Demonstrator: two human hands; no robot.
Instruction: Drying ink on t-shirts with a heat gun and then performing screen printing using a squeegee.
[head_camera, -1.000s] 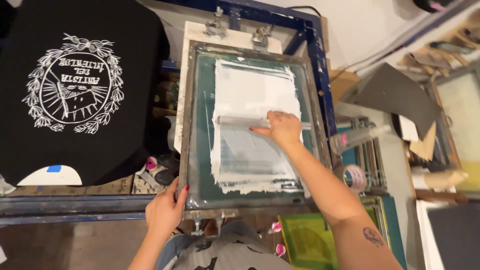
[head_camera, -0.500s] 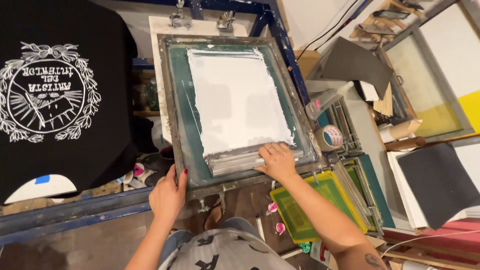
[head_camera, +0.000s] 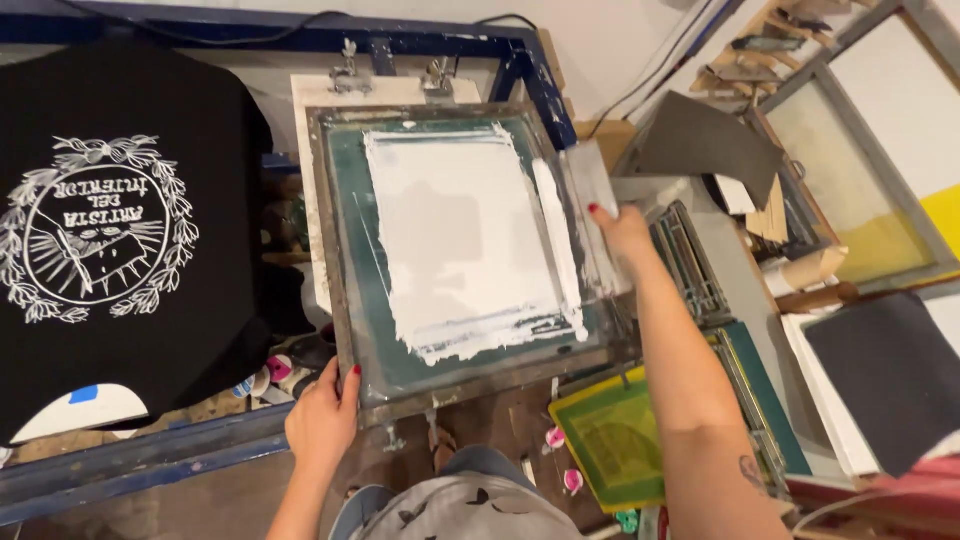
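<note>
A cluttered print workshop seen from above, with a blue steel press frame (head_camera: 300, 38) running along the far side and pale wall beyond it. At the middle lies the printing screen (head_camera: 350, 300), a metal-framed green mesh clamped at its far edge and spread over most of its face with white ink (head_camera: 455, 235), thin and streaky toward the near edge. The left hand (head_camera: 322, 418) is closed on the near left corner of the screen's frame, thumb on top, fingers under. The right hand (head_camera: 622, 232) is gripped around a squeegee (head_camera: 592, 195), which stands along the right edge of the screen, its blade smeared white and resting against the frame there. The two hands are well apart, one at each side of the screen. To the left, on another platen, lies a black shirt (head_camera: 130, 240) printed in white with a round wreath emblem, upside down from this view. Under the screen's near right corner sits a smaller yellow-green screen (head_camera: 610, 445). Farther right, more framed screens (head_camera: 860, 160) lean and lie stacked, one partly yellow, with dark grey sheets (head_camera: 890, 370) near them. At the bottom edge the person's grey patterned top (head_camera: 460, 510) shows.
</note>
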